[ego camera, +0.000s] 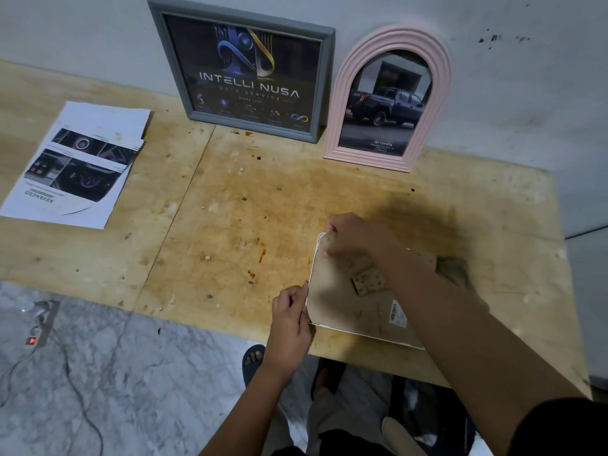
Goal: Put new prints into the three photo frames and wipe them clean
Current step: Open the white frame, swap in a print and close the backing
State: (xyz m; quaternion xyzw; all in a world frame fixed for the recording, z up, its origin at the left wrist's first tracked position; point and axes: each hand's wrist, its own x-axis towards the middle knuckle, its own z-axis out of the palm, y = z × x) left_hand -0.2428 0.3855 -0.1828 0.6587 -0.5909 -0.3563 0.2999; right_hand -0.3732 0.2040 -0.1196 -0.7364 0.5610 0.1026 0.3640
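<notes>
A white photo frame (342,304) lies face down near the front edge of the wooden table (230,225), its brown backing board and stand flap showing. My left hand (291,319) pinches the frame's left edge. My right hand (352,235) curls its fingers over the far left corner of the backing. A grey frame (243,70) with a dark logo print leans against the wall. A pink arched frame (388,100) with a truck print stands beside it. Loose prints (75,166) lie at the table's left.
A dark cloth (452,266) lies on the table just right of the white frame, partly behind my right arm. A power strip (41,324) with cables sits on the marble floor at the lower left. My feet in sandals show under the table edge.
</notes>
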